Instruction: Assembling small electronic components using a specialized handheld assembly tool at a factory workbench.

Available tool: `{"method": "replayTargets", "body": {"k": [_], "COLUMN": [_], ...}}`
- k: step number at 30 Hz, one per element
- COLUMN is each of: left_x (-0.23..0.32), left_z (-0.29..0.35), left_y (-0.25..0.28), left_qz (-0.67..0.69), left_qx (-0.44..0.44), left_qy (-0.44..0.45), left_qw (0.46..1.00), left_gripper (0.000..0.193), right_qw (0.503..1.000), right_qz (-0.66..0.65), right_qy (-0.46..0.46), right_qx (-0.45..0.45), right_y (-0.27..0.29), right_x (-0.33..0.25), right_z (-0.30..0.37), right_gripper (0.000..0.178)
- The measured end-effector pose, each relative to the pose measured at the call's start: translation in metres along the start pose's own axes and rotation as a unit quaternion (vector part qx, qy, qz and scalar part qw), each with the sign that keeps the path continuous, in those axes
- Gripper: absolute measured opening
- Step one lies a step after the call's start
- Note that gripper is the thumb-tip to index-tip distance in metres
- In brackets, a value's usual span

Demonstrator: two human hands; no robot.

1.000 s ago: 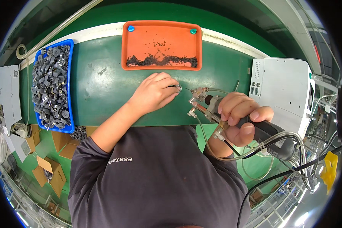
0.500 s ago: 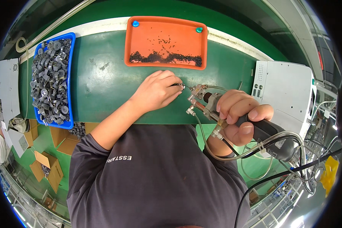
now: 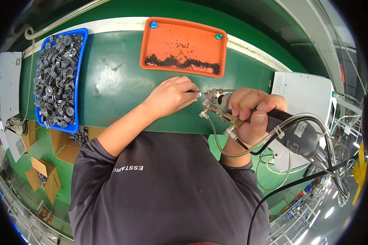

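Observation:
My right hand (image 3: 255, 112) is wrapped round the black grip of an air-fed screwdriver (image 3: 301, 138), with metal fittings and hoses at its front. Its nose (image 3: 210, 96) points left and meets the fingertips of my left hand (image 3: 171, 97). Those fingers are pinched on a small part (image 3: 198, 94); only a dark and pale edge of it shows, the rest being hidden by the fingers. Both hands are above the green table, in front of the orange tray (image 3: 163, 34), which holds many tiny black screws (image 3: 169, 61) along its near side.
At the left a blue tray (image 3: 77, 81) is heaped with grey round parts with metal prongs (image 3: 55, 79). A white machine (image 3: 302, 92) stands at the right. Hoses and a black cable (image 3: 270, 202) hang below the screwdriver. Open cardboard boxes (image 3: 51, 183) lie on the floor at left.
The screwdriver's rear has swung slightly up and away, and my right hand has tilted with it. The nose stays at my left fingertips. The whole view has turned slightly.

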State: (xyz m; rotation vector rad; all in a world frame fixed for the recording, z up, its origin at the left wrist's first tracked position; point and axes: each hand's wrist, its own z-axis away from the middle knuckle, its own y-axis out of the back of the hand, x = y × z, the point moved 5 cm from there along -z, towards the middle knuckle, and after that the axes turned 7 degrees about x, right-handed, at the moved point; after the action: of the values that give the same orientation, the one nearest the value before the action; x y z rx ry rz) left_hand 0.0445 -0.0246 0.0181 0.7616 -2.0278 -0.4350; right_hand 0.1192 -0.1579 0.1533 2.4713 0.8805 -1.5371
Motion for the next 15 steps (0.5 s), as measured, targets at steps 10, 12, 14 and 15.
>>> {"method": "replayTargets", "body": {"k": [10,12,14,15], "left_x": [0.000,-0.001,-0.003,-0.003], "left_z": [0.004,0.004,0.003,0.003], "left_y": [0.004,0.004,0.003,0.002], "left_qz": [0.004,0.002,0.005,0.006], "left_qx": [0.002,-0.001,0.000,0.001], "left_qy": [0.015,0.010,0.007,0.003], "left_qw": [1.000,1.000,1.000,1.000], "left_gripper": [0.013,0.013,0.013,0.013], "right_qw": [0.996,0.997,0.997,0.997], "right_qz": [-0.034,-0.031,-0.038,-0.040], "right_qy": [0.081,0.071,0.062,0.060], "right_qx": [-0.003,-0.004,-0.004,-0.003], "right_y": [0.024,0.028,0.030,0.030], "right_x": [-0.035,-0.032,-0.029,-0.028], "right_z": [-0.001,0.001,0.003,0.005], "right_gripper": [0.035,0.035,0.034,0.034]}}
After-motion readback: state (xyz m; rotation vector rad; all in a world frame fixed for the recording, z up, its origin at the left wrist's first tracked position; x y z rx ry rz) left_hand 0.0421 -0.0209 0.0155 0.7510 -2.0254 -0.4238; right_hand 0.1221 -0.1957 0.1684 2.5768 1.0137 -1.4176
